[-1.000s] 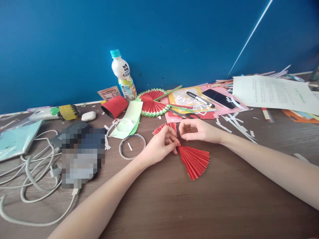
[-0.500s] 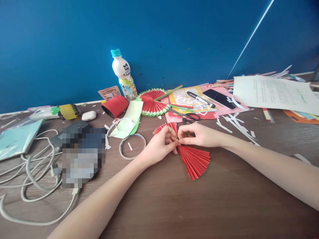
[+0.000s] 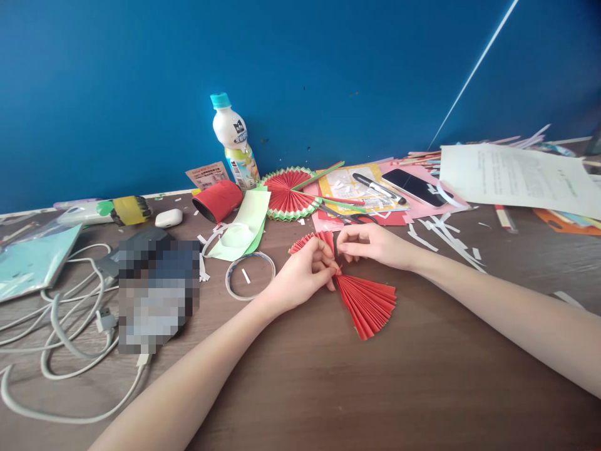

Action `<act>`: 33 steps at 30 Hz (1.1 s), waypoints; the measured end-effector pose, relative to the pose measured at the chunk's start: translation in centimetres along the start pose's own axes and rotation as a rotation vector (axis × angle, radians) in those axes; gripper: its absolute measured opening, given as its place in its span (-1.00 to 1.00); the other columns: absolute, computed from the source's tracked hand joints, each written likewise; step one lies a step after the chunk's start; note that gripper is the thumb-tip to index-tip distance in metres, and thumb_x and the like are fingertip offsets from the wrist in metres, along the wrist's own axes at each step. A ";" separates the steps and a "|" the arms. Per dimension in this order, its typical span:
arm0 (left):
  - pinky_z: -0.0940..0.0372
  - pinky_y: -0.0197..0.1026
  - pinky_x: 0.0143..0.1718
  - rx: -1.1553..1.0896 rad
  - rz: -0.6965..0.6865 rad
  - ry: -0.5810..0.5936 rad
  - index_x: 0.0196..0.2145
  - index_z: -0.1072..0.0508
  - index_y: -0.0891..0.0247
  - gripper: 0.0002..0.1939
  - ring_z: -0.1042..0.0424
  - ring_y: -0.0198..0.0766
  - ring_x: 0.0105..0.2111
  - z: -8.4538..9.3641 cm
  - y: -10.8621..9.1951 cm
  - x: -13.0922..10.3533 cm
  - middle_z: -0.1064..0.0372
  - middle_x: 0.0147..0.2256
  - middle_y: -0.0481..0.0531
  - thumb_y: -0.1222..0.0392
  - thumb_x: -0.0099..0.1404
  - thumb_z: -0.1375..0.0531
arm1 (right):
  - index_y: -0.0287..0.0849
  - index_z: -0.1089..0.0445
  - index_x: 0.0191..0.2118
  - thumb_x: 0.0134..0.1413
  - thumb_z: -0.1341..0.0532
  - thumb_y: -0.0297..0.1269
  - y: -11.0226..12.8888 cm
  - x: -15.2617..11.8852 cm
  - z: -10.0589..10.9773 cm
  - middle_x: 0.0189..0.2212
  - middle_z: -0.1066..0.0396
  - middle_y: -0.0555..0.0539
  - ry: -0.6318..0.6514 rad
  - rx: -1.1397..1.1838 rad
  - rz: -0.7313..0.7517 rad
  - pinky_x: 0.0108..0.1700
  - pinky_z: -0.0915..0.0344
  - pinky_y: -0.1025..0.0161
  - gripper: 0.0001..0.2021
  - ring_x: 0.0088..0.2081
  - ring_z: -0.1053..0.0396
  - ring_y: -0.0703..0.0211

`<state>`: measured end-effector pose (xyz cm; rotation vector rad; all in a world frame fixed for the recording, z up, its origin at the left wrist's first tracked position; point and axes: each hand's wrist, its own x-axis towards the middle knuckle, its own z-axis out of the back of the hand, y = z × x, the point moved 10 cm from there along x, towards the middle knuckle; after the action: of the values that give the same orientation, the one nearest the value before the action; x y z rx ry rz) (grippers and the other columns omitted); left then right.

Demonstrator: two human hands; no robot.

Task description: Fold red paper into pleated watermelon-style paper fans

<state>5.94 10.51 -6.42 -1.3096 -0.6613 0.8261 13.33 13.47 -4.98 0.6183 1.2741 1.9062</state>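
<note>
A red pleated paper fan (image 3: 369, 304) lies on the table, pinched at its narrow middle. One half spreads towards me, and the other half shows partly behind my left hand (image 3: 307, 275), whose fingers are closed on the narrow middle. Just to the right and above that pinch is my right hand (image 3: 375, 245), slightly apart from it. Its thumb and forefinger are pressed together; whether anything thin is between them, I cannot make out. Black-handled scissors (image 3: 361, 218) lie right behind my right hand, partly covered by it.
Behind stand a bottle (image 3: 233, 141) and a red-and-green paper rosette (image 3: 288, 194). A tape roll (image 3: 250, 276) lies left of my hands. Further left are a white cable (image 3: 51, 313) and a blurred-out device (image 3: 157, 300). Paper strips, a phone (image 3: 413, 186) and a printed sheet (image 3: 511, 178) lie right.
My right hand has moved up and slightly right, away from the fan's middle. My left hand and the fan have stayed in place.
</note>
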 end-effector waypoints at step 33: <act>-0.23 -0.31 -0.41 0.025 0.027 -0.022 -0.36 -0.12 0.25 -0.86 -0.38 -0.42 -0.52 0.2 -0.2 0.0 -0.31 -0.52 -0.12 0.33 0.19 -0.09 | -0.19 -0.26 -0.39 -0.16 -0.29 -0.14 -0.6 0.0 -1.3 -0.54 -0.23 0.08 0.099 -0.006 -0.045 -0.45 -0.05 0.30 -0.73 -0.49 -0.15 0.34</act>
<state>5.78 10.57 -6.22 -1.2910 -0.6494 0.8693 12.54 12.89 -6.06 0.4937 1.3321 1.9236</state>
